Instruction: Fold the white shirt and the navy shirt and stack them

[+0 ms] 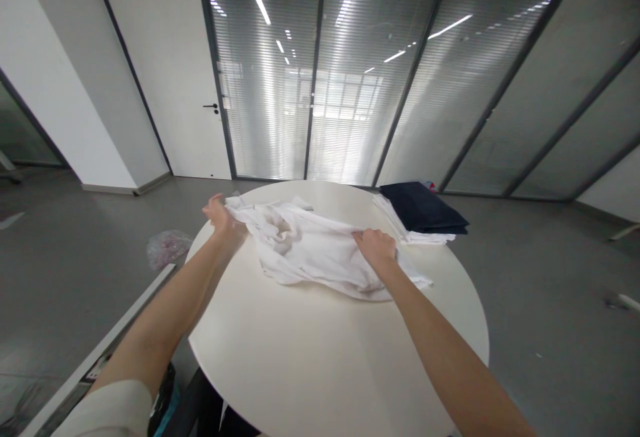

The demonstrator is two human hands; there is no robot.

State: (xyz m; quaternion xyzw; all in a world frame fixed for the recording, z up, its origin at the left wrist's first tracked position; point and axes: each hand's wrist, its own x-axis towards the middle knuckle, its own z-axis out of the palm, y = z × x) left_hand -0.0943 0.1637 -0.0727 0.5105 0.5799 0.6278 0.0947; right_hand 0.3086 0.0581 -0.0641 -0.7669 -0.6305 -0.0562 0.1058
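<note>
A crumpled white garment (320, 244), perhaps a shirt, lies stretched across the far half of the round white table (310, 350). Its left end is lifted near the table edge, where my left hand (221, 214) is closed on the fabric. My right hand (376, 248) grips the garment's upper edge toward its right end, thumb and fingers pressed together. Folds and a bunched hollow show in the cloth between the hands, nearer the left one. The right tip of the garment rests flat on the table beyond my right wrist.
At the table's far right sits a stack of folded cloth, dark navy (423, 207) on top and white (430, 238) beneath. A clear plastic bag (169, 248) lies on the grey floor to the left. Behind the table stand a white door (170, 77) and glass partitions with blinds.
</note>
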